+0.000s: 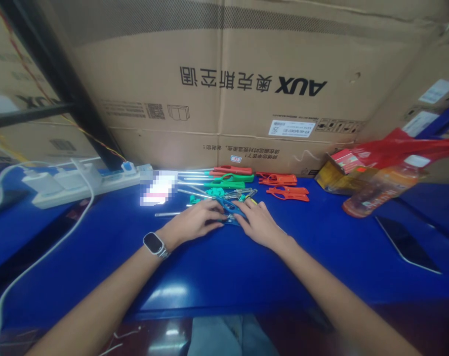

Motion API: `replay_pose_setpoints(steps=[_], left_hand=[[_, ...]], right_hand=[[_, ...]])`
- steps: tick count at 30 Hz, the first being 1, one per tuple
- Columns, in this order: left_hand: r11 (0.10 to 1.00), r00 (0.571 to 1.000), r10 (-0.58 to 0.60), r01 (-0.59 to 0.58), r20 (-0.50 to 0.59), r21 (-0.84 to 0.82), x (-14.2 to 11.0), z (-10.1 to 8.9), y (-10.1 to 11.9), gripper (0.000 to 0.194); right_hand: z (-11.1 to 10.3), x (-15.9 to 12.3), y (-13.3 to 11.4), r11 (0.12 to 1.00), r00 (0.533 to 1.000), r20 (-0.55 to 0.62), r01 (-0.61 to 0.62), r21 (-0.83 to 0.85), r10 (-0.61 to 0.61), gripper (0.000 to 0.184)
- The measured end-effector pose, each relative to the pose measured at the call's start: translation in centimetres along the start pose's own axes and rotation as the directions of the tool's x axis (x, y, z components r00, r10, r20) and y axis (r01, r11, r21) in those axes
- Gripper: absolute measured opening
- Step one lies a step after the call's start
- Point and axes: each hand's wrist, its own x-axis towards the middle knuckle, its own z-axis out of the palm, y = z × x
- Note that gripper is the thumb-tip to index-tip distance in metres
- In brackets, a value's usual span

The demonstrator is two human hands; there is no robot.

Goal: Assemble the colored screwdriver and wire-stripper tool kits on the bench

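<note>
Near the middle of the blue table, both my hands are on a blue lighter body [230, 205] with a long metal tube pointing up to the left. My left hand [200, 217], with a watch [155, 244] on its wrist, has its fingers closed at the left end. From the other side my right hand [259, 222] presses its fingers onto the blue plastic. Small metal parts between the fingertips are too tiny to make out. Just behind lie green plastic pieces [215, 192], a green long-nosed lighter [233, 182] and a red lighter body [229, 171].
Orange lighter shells [287, 193] lie to the right. Further right are a drink bottle [387, 185], a small box [339, 173] and a dark phone [407, 242]. A lit, blurred screen [159, 189] and a power strip [94, 187] with cables are left. A large carton [224, 109] stands behind.
</note>
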Motion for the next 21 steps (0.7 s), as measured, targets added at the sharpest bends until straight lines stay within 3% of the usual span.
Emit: replay_pose_setpoints(steps=[5,11,18,21], left_hand=[[0.999,0.999,-0.035,0.036,-0.028,0.018,-0.2,0.1,0.3,0.026],[0.999,0.999,-0.034,0.035,-0.036,0.000,-0.2,0.2,0.3,0.025],[0.999,0.999,-0.035,0.035,-0.015,0.013,-0.2,0.1,0.2,0.025],[0.999,0.999,-0.036,0.036,-0.024,0.009,-0.2,0.2,0.3,0.024]], right_hand=[[-0.8,2.0,0.7,1.000,1.000,0.010,0.009,0.010,-0.009,0.044],[-1.7,4.7,0.9,0.998,0.991,0.125,0.056,-0.041,-0.051,0.045],[-1.5,1.8,0.3,0.983,0.987,-0.080,0.150,0.106,-0.142,0.028],[-1.4,0.5,-0.4,0.975,0.977,-0.058,0.208,0.082,-0.204,0.019]])
